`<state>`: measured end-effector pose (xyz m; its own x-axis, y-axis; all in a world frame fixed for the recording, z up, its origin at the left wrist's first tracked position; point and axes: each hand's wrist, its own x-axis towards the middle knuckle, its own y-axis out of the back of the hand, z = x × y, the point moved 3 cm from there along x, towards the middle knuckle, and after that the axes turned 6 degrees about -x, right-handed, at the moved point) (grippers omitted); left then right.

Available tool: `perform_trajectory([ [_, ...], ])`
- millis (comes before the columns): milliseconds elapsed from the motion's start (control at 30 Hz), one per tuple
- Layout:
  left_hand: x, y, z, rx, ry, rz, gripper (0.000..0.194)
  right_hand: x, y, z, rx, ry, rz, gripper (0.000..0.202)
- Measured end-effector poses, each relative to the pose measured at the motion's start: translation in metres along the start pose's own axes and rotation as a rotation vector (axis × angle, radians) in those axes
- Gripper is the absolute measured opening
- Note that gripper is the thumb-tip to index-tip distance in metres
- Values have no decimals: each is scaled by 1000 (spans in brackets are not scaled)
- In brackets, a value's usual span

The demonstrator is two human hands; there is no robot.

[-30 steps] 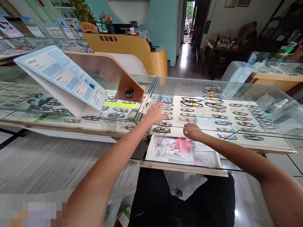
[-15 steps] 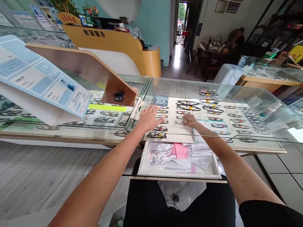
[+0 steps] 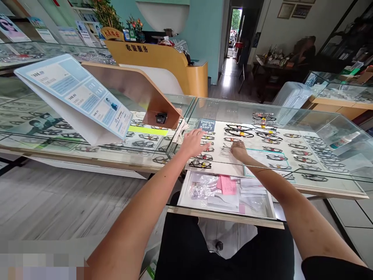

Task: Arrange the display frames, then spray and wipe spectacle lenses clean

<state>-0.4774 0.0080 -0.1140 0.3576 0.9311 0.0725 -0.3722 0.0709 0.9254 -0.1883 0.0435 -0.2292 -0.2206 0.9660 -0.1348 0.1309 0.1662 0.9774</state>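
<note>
My left hand point(image 3: 192, 143) is open, palm down with fingers spread, over the left column of eyeglasses point(image 3: 200, 164) at the glass display case point(image 3: 221, 102). Whether it touches the glass or the frames is unclear. My right hand point(image 3: 239, 151) has its fingers curled together at a pair of pale, clear-rimmed eyeglasses point(image 3: 226, 148), whose right part the fingers hide. Behind my hands lie larger black eyeglasses point(image 3: 239, 131). A small blue sign point(image 3: 207, 125) with white lettering stands just beyond my left fingertips.
An open white drawer point(image 3: 182, 194) with plastic bags, pink slips and papers juts out before my lap. On the left, a folded blue-white card point(image 3: 87, 97) and a wooden-backed stand point(image 3: 163, 101) rest on the glass. A person point(image 3: 304, 50) sits at the far table.
My view has turned slightly left, so the scene sits farther right. Both hands stay at nearly the same places over the case, with the right fingers still at the clear eyeglasses.
</note>
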Motion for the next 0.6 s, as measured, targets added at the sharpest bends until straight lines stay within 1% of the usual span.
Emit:
perform_trajectory([
  [67,1,-1,0,-2,1,3,72,-21,7,-10,-30,6,-31,43],
  [100,1,-1,-1,-3,4,3,72,-34,9,-15,-55,24,-55,39],
  [200,2,-2,0,-7,9,9,71,-79,18,-29,-45,79,-138,14],
  [233,2,-2,0,-6,9,14,71,-95,20,-33,-25,97,-165,10],
  [400,1,-3,1,-1,-5,42,73,-169,40,-45,127,191,-294,12],
  [467,1,-3,2,-2,-10,40,74,-193,55,-49,249,231,-363,11],
  [500,1,-3,2,-1,-11,37,74,-203,67,-51,339,261,-398,11],
  [567,1,-3,2,2,-10,39,73,-218,98,-57,525,336,-438,12],
  [600,1,-3,2,4,-7,39,73,-222,118,-59,579,377,-426,12],
])
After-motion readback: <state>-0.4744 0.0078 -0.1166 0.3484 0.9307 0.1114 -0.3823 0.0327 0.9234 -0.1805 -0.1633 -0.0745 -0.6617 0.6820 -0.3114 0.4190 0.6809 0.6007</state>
